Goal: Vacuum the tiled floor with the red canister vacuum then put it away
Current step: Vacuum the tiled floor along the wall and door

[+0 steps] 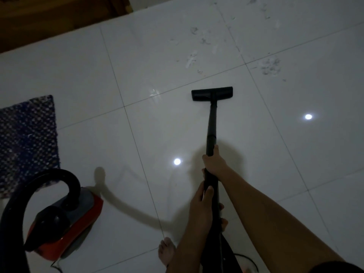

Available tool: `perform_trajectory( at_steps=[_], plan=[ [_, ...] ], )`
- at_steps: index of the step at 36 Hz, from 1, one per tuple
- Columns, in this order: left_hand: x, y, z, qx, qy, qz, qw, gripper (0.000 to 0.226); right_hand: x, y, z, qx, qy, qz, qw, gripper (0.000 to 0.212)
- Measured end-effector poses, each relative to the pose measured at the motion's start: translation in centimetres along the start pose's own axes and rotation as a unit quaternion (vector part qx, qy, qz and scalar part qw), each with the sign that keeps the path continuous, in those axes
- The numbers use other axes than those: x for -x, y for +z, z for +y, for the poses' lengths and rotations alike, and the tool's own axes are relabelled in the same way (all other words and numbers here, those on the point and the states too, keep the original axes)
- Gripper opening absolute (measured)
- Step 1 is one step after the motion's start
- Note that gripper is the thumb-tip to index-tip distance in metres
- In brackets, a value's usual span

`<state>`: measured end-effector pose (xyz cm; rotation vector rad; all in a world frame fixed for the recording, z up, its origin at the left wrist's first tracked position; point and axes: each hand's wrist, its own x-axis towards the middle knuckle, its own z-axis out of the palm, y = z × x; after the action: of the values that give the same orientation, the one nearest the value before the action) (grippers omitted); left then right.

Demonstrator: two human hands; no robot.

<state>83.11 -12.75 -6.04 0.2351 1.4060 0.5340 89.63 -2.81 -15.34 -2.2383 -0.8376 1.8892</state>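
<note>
The red canister vacuum (65, 221) stands on the white tiled floor (137, 62) at the lower left, its black hose (59, 178) arching up from the top. A black wand (212, 125) runs from my hands to the flat black floor head (212, 93), which lies on a tile in the middle. My right hand (213, 161) grips the wand higher up. My left hand (201, 205) grips it just below. Grey dust and debris (270, 66) are scattered on the tiles beyond the floor head, at the upper right.
A dark blue woven mat (27, 138) lies at the left edge. Brown wooden furniture (49, 18) borders the floor at the top left. My bare foot (167, 251) is on the tile below my hands. A thin black cord (248, 259) loops at the bottom.
</note>
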Motion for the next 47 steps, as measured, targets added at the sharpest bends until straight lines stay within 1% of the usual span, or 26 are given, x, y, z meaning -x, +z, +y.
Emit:
perform_trajectory(
  at_steps=[4,10,17,25,27,32,36,39,44,47],
  plan=[
    [-0.8,-0.6,0.5,0.008,0.014,0.017,1.000,0.037,-0.8,0.8,-1.2,-0.011,-0.006,-0.014,1.000,0.074],
    [-3.0,0.0,3.1,0.051,0.017,0.038,0.998,0.036,-3.5,0.3,-4.3,0.031,-0.024,-0.027,0.999,0.073],
    [-5.5,1.0,6.3,0.085,0.030,0.035,0.995,0.033,-6.3,-0.7,-8.0,0.081,-0.041,-0.031,0.995,0.074],
    [-9.4,1.3,10.8,0.116,0.032,0.030,0.992,0.030,-9.8,-1.3,-13.3,0.103,-0.042,-0.042,0.993,0.074],
    [-10.7,0.8,12.5,0.114,0.038,0.036,0.992,0.029,-10.9,-1.3,-15.2,0.103,-0.044,-0.044,0.993,0.074],
    [-14.3,-0.5,16.6,0.121,0.043,0.018,0.992,0.031,-14.0,-0.4,-20.3,0.109,-0.043,-0.036,0.992,0.075],
    [-17.0,-1.3,20.2,0.125,0.047,0.012,0.991,0.028,-16.2,-0.4,-24.7,0.088,-0.042,-0.036,0.995,0.074],
    [-19.1,-1.6,22.7,0.121,0.057,0.006,0.991,0.032,-18.0,-0.5,-27.4,0.088,-0.050,-0.035,0.994,0.073],
    [-22.2,-1.2,25.6,0.082,0.072,0.039,0.993,0.028,-20.4,-1.4,-30.5,0.087,-0.054,-0.036,0.994,0.071],
    [-23.7,-0.3,27.4,0.081,0.075,0.051,0.993,0.029,-22.0,-2.3,-32.3,0.085,-0.053,-0.038,0.994,0.071]
  ],
)
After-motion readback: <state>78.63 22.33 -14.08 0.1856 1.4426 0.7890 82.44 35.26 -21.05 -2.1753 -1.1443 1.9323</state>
